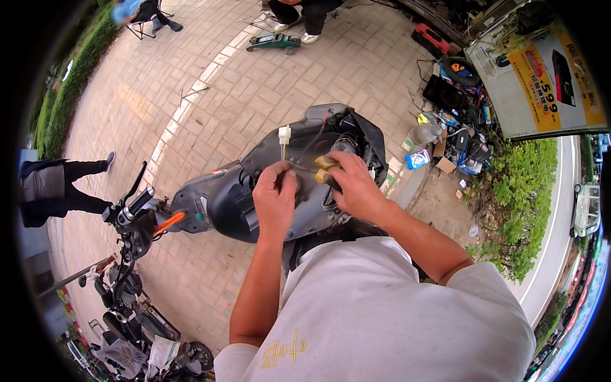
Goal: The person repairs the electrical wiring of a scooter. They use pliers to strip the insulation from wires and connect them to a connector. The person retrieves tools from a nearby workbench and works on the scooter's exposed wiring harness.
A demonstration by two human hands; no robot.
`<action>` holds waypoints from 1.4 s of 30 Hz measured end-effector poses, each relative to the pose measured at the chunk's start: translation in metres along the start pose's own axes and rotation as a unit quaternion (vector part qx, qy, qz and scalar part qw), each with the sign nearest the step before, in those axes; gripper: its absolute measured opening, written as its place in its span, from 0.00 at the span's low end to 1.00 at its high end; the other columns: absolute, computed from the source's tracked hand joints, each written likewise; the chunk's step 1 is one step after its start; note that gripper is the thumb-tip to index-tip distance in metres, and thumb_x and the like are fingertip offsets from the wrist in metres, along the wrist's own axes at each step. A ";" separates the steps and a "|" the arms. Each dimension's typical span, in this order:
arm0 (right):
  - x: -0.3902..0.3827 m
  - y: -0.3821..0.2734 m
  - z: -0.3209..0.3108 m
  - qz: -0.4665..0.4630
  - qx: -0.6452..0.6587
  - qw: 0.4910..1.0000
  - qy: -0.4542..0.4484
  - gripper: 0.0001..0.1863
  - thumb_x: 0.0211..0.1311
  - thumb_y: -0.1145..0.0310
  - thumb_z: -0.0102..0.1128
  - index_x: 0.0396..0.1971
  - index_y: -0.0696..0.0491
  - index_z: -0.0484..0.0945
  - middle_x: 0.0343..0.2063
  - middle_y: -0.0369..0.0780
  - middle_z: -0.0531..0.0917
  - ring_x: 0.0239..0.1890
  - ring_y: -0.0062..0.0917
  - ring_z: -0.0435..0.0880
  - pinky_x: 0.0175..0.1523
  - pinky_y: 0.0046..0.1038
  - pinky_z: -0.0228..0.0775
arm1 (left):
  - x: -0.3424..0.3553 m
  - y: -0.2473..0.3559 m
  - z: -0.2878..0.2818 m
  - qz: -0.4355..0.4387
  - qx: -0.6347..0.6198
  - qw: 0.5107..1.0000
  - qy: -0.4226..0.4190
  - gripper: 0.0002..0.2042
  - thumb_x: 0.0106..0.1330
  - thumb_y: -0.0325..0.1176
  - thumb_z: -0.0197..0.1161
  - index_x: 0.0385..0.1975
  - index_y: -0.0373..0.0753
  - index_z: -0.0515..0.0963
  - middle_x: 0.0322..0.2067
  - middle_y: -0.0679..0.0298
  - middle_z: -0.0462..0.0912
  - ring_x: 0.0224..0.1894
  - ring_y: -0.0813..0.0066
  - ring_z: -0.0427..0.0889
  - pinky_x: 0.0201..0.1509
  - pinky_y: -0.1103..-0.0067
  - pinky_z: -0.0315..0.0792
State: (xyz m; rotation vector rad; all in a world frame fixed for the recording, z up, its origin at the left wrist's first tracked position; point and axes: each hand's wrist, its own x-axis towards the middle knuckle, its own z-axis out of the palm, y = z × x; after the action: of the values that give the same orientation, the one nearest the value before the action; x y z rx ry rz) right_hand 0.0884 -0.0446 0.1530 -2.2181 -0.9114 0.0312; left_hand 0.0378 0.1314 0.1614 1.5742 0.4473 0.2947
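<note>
My left hand (277,194) is closed, pinching thin wires that lead up to a white plastic wire connector (284,134). In my right hand (361,188) are yellow-handled pliers (324,175), blurred, with the fingers and thumb wrapped about their grips. A thin wire stretches between the left fingertips and the pliers; the jaws are too blurred to make out. Both hands are above the opened grey-black body of an electric scooter (254,162). Loose cables (344,144) show in its open rear part.
The scooter's handlebar (136,202) juts out left. Parked scooters (137,318) stand at lower left. Boxes, a plastic jug (426,133) and parts are heaped at right beside a sign board (541,76). A green floor jack (273,41) and several people are farther off.
</note>
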 end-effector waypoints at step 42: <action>-0.009 0.005 -0.004 0.087 0.152 0.982 -0.065 0.25 0.46 0.81 0.52 0.50 0.60 0.74 0.57 0.46 0.70 0.60 0.40 0.69 0.65 0.32 0.60 | -0.011 0.007 -0.001 0.000 -0.011 1.000 -0.020 0.05 0.67 0.25 0.57 0.39 0.31 0.74 0.26 0.70 0.75 0.26 0.89 0.70 0.29 0.88 0.65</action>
State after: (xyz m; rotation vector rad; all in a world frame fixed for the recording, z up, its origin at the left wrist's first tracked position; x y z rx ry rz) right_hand 0.0860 -0.0554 0.1504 -2.0191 -0.7246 0.3774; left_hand 0.0284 0.1276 0.1694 1.5564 0.4115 0.2670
